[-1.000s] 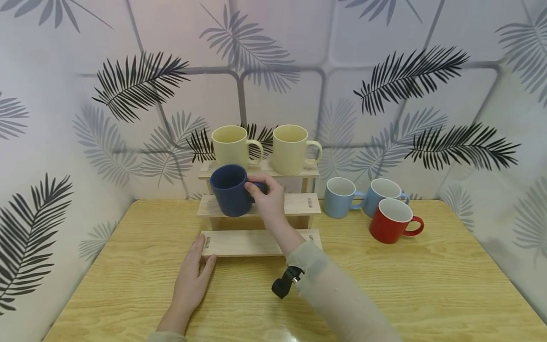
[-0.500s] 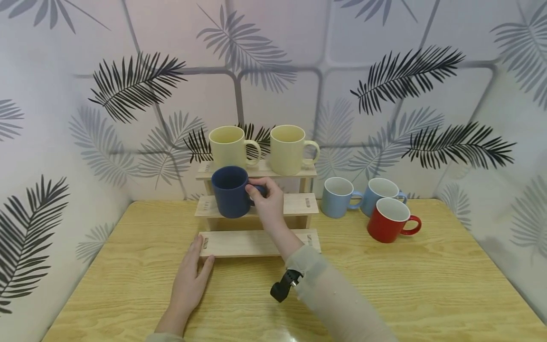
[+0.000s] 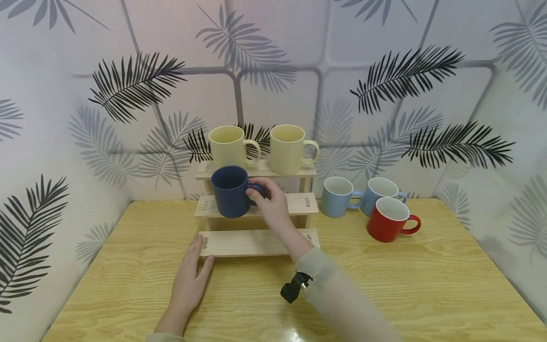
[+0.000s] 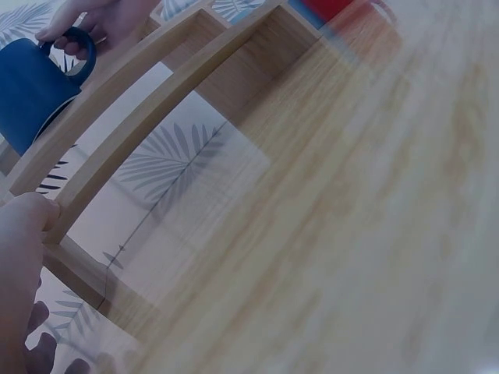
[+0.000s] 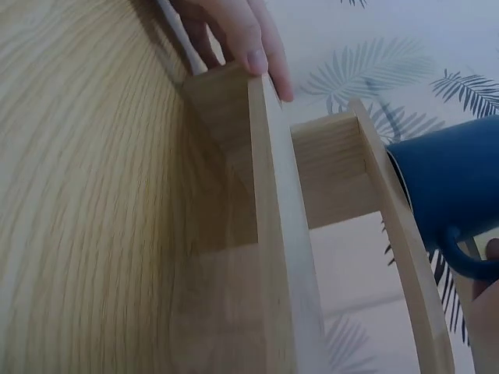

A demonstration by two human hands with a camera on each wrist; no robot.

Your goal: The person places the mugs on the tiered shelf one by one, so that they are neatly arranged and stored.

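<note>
A dark blue mug (image 3: 231, 192) stands upright on the left part of the middle tier of a wooden three-step rack (image 3: 243, 242). My right hand (image 3: 273, 204) holds its handle between thumb and fingers; the left wrist view also shows the fingers at the handle of the blue mug (image 4: 27, 93). My left hand (image 3: 188, 280) rests against the left end of the lowest tier, fingers extended along the side and thumb at the front edge. In the right wrist view, fingertips of the left hand (image 5: 238, 35) touch the corner of that board.
Two cream mugs (image 3: 228, 147) stand on the top tier, handles pointing right. Right of the rack, two light blue mugs (image 3: 335, 199) and a red mug (image 3: 386, 223) stand on the wooden table (image 3: 406, 285). A leaf-patterned wall (image 3: 299, 47) rises behind.
The blue mug shifted slightly right and down in the head view, then stayed put. Lately my right wrist and forearm swung a little right, showing more of the handle. My left hand keeps its place.
</note>
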